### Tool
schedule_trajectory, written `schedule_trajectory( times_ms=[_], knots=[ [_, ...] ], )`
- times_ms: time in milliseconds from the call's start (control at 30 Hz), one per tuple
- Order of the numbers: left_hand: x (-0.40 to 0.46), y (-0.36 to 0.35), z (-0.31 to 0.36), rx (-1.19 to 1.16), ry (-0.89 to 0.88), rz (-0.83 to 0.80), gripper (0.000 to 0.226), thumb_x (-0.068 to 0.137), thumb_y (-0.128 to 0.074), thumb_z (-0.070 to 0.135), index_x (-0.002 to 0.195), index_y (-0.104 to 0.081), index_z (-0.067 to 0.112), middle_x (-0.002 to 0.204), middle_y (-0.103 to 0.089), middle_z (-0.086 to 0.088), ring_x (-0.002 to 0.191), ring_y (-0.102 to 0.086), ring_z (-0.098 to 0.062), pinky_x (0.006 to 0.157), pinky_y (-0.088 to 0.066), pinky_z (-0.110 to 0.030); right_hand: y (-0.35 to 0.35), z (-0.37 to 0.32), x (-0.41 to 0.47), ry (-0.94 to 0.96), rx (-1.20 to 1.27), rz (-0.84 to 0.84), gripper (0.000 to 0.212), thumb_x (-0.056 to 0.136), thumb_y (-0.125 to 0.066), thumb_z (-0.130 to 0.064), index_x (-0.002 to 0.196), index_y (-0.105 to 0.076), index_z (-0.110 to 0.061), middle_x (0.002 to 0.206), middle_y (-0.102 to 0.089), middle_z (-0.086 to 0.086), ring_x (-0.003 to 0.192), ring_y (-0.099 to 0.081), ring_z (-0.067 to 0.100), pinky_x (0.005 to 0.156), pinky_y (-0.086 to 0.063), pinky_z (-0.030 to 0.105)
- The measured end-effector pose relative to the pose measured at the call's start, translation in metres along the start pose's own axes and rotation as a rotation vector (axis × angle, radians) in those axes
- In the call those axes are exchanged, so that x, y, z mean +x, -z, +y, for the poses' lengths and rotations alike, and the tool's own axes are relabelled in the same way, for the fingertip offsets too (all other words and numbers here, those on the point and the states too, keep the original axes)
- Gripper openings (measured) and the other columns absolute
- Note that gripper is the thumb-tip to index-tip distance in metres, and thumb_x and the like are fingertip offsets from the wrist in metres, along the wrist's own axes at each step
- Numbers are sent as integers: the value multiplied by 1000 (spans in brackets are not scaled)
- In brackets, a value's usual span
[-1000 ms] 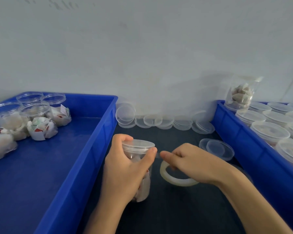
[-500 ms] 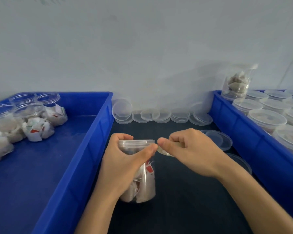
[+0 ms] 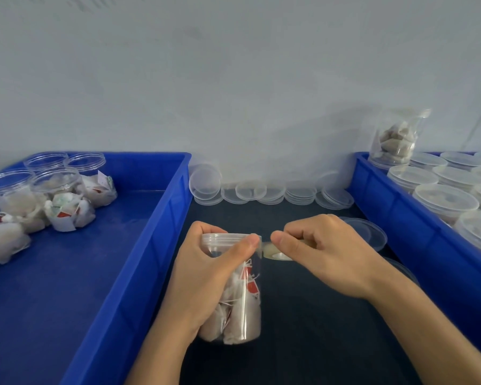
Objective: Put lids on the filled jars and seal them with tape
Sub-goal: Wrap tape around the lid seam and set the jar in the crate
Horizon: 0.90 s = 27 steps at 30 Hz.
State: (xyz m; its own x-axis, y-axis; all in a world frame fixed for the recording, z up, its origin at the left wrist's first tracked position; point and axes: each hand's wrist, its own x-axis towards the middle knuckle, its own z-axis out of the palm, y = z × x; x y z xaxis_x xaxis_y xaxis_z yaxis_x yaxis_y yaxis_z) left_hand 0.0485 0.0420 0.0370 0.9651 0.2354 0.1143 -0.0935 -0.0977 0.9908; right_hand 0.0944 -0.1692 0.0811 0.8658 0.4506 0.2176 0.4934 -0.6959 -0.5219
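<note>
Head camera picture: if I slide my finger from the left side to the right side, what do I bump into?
Open filled jars → left blue bin → left hand gripping lidded jar → tape roll → right hand → right blue bin → lidded jars.

We see even, soft, cool daylight-like light, bright on the wall (image 3: 233, 79), with a faint shadow behind the lids (image 3: 261, 190). Wide-angle bending curves the bins (image 3: 139, 245) toward the edges. The hands (image 3: 325, 251) look slightly soft, and glare streaks the jar (image 3: 245, 315).
</note>
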Motion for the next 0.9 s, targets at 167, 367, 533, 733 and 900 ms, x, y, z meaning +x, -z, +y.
schedule_trajectory(
  times_ms=[167,367,533,733,900],
  knots=[
    [-1,1,0,3,1,-13,67,55,-83,75,98,-64,27,83,-75,3,72,-74,-13,66,-60,-26,-1,1,-1,23,37,-8,49,97,-58,-54,67,-55,-15,52,-42,-3,52,-36,11,58,-39,42],
    [-2,0,-2,48,-21,-6,64,56,-79,77,97,-62,30,86,-75,6,73,-74,-10,65,-58,-25,-6,0,-2,-12,45,92,53,88,-58,-67,68,-58,-18,51,-47,-4,50,-40,9,54,-36,27],
    [-1,-4,-5,92,-41,1,62,57,-77,75,96,-62,30,84,-75,8,71,-74,-9,62,-59,-25,-6,1,-2,-11,22,128,54,88,-62,-64,66,-59,-15,51,-50,-3,49,-42,9,53,-36,25],
    [-1,-2,-5,-167,58,-74,73,59,-83,63,104,-65,10,89,-75,-12,75,-73,-28,65,-61,-36,1,16,-1,42,391,25,56,93,-67,-52,64,-57,-6,53,-37,2,50,-30,12,49,-27,26],
    [-6,-8,-4,-511,296,-329,75,66,-78,61,113,-77,3,106,-72,-32,84,-73,-38,72,-62,-47,1,30,1,82,709,105,47,86,-64,-42,52,-44,-17,54,-27,8,54,-21,22,55,-19,40]
  ],
)
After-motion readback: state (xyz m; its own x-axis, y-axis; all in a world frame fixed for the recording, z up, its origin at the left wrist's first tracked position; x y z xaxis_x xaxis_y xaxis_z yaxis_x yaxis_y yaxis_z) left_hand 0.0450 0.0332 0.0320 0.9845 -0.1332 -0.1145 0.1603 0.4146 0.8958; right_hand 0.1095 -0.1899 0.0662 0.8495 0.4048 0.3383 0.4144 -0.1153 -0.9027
